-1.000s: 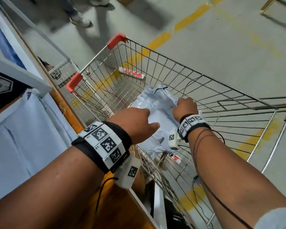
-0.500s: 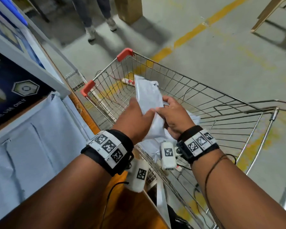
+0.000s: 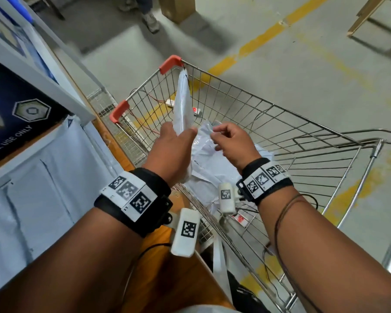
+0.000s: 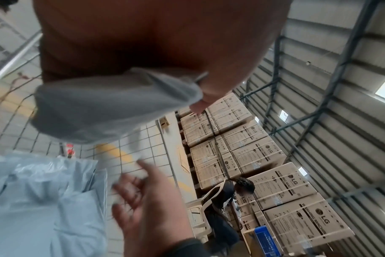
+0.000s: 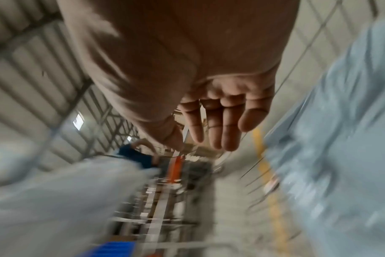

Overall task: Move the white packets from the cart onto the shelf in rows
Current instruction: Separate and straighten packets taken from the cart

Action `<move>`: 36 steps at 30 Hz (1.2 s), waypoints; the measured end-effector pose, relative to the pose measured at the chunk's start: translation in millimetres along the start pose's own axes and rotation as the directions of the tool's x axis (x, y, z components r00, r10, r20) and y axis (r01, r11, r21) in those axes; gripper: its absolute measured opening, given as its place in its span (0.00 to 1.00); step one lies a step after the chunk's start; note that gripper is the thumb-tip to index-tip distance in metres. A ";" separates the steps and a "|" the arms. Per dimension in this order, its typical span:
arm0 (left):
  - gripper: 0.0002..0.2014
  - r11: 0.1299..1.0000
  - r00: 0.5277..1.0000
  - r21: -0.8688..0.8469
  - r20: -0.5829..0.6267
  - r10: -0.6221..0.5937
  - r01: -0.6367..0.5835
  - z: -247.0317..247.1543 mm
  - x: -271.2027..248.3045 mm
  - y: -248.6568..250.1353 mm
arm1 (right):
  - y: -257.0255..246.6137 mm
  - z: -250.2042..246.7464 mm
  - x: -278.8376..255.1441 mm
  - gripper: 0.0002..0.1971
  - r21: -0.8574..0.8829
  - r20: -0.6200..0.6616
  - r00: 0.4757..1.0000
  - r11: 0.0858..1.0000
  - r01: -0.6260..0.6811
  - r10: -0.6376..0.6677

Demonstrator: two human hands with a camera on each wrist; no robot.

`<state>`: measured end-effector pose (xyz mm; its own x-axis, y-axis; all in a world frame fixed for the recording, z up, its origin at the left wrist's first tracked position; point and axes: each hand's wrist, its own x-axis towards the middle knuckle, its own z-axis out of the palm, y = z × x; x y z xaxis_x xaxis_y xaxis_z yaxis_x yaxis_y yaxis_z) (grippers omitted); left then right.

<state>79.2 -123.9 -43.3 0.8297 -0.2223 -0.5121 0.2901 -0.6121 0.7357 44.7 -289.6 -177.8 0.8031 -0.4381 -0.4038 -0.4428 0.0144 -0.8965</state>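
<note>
My left hand [image 3: 178, 134] grips a white packet [image 3: 183, 102] near its lower end, holding it upright above the wire cart [image 3: 278, 107]. In the left wrist view the same packet [image 4: 108, 106] hangs from my left hand [image 4: 165, 43]. My right hand [image 3: 219, 136] hovers just right of it over the cart with fingers loosely curled; the right wrist view shows that hand [image 5: 215, 128] holding nothing. More white packets [image 3: 212, 163] lie crumpled in the cart. Several packets [image 3: 32, 188] lie flat on the shelf at the left.
The shelf's wooden edge [image 3: 113, 143] touches the cart's left side. A black box [image 3: 14, 118] sits on the shelf. A power strip [image 3: 196, 110] lies on the floor under the cart. A person's shoe [image 3: 150, 22] and a cardboard box [image 3: 178, 5] are beyond it.
Both hands reached into the cart and lifted one packet together. Now the right hand has let go and the left alone holds it, raised higher and upright.
</note>
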 end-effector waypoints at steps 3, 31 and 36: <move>0.27 0.995 0.999 0.088 0.032 0.034 -0.037 0.2 1.9 4.5 | 56.5 -14.8 34.3 0.07 -0.448 -0.077 0.994 0.888 -0.101 0.074; 0.36 0.990 0.996 0.113 0.027 -0.089 0.086 6.7 15.5 -1.9 | 80.4 -40.3 63.1 0.18 -0.460 0.105 0.940 0.854 -0.244 0.325; 0.32 0.994 0.995 -0.048 0.017 -0.101 0.102 -0.7 -0.4 -4.2 | 19.0 -48.7 17.9 0.24 0.287 0.166 0.946 0.904 -0.316 0.278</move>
<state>77.9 -120.7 -45.9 0.7880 -0.1718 -0.5912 0.3954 -0.5948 0.6999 31.2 -340.9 -193.1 0.7028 -0.2612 -0.6617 -0.5400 0.4096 -0.7353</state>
